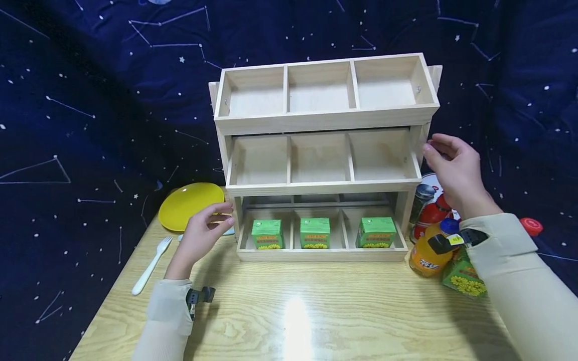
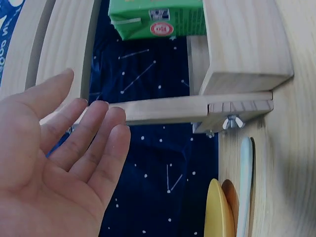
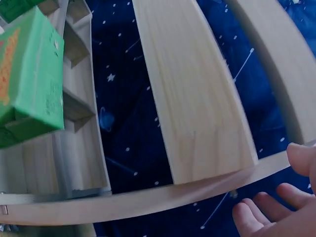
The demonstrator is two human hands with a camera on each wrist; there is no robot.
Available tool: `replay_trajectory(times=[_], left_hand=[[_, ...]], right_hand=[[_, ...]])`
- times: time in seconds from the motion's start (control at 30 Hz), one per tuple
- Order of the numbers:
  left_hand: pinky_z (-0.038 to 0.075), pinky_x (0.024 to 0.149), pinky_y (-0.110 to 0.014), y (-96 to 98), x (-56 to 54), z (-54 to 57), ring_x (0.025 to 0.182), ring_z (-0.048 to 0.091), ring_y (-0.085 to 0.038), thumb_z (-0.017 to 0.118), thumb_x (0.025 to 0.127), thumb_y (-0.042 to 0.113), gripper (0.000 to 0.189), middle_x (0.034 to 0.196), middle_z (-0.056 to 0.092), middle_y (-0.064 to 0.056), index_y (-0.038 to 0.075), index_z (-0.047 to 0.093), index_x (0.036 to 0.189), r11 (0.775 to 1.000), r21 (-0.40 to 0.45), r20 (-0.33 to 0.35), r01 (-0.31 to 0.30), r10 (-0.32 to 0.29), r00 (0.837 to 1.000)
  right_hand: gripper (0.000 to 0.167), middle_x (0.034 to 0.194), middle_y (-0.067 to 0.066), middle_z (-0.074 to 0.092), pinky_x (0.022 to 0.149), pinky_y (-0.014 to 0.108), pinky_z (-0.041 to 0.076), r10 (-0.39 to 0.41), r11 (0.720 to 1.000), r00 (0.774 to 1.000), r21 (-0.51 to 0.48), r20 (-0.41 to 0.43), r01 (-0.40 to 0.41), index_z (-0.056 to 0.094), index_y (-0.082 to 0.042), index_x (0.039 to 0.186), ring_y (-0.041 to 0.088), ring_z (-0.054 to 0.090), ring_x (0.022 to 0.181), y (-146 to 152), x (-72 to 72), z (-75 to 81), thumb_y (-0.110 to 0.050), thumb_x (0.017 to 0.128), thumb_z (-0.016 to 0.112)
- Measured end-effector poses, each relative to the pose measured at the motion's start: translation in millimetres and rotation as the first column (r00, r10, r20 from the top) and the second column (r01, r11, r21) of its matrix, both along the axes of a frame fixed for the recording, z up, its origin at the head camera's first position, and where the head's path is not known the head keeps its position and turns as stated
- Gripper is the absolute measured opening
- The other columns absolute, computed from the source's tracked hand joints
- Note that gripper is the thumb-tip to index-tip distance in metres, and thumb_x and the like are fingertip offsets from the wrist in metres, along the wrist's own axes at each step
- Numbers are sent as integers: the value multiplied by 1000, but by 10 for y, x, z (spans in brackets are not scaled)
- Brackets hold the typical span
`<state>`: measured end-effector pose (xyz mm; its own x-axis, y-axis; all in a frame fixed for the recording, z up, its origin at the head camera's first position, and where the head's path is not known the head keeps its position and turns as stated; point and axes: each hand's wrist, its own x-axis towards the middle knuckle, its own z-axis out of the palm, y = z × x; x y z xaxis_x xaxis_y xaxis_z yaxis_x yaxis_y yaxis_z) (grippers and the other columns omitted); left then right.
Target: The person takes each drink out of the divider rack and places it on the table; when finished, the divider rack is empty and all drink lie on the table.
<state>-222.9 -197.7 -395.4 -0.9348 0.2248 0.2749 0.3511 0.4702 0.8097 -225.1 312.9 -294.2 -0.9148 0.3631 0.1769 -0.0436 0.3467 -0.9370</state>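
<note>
A three-tier wooden shelf [image 1: 323, 189] stands at the back of the table, each tier split into three compartments. Green boxed drink cartons with yellow flowers fill the lowest tier, one per compartment: left [image 1: 267, 234], middle [image 1: 315, 232] and right [image 1: 376, 232]. My left hand [image 1: 205, 235] is beside the shelf's lower left post, palm turned inward and holding nothing. In the left wrist view its fingers [image 2: 101, 143] are spread and nearly straight. Beside the right post, level with the middle tier, hovers my right hand [image 1: 458, 173], fingers loosely bent around nothing.
Left of the shelf are a yellow plate [image 1: 187, 204] and a white fork [image 1: 151, 265]. To the right, partly behind my right arm, stand an orange drink bottle [image 1: 428, 256], a red bottle [image 1: 431, 218] and another green carton [image 1: 465, 278]. A dark starry cloth [image 1: 108, 125] hangs behind.
</note>
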Motion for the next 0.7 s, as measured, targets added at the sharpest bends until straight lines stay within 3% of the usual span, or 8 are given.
replay_trajectory(times=[0.23,0.4,0.57,0.7], left_hand=[[50,96,-52,100,59,-26,115,59,-35,74,90,15,51,130,59,-18,4,54,137,995,22,39,95,-95,995],[50,96,-52,149,56,-66,114,60,-34,74,90,19,54,133,57,-15,7,53,139,989,-10,55,149,-149,987],[50,96,-52,204,25,-85,112,61,-33,73,91,21,52,132,58,-15,7,54,137,983,-29,47,183,-181,982],[52,95,-48,253,5,-103,111,63,-31,73,92,18,49,130,60,-16,6,55,135,980,-53,39,192,-190,981]], right_hand=[[67,160,5,27,110,46,30,149,989,988,-8,50,-148,25,-28,157,30,32,143,89,-213,-56,-35,98,56],[64,161,10,25,107,56,31,198,979,977,28,75,-201,23,-31,157,37,30,142,110,-260,-95,-36,100,53],[61,160,12,25,104,56,34,222,972,972,55,79,-226,23,-31,156,40,32,140,145,-264,-116,-35,101,50],[65,161,7,25,105,53,32,240,971,967,-2,84,-241,25,-35,155,37,29,142,158,-288,-130,-40,97,52]])
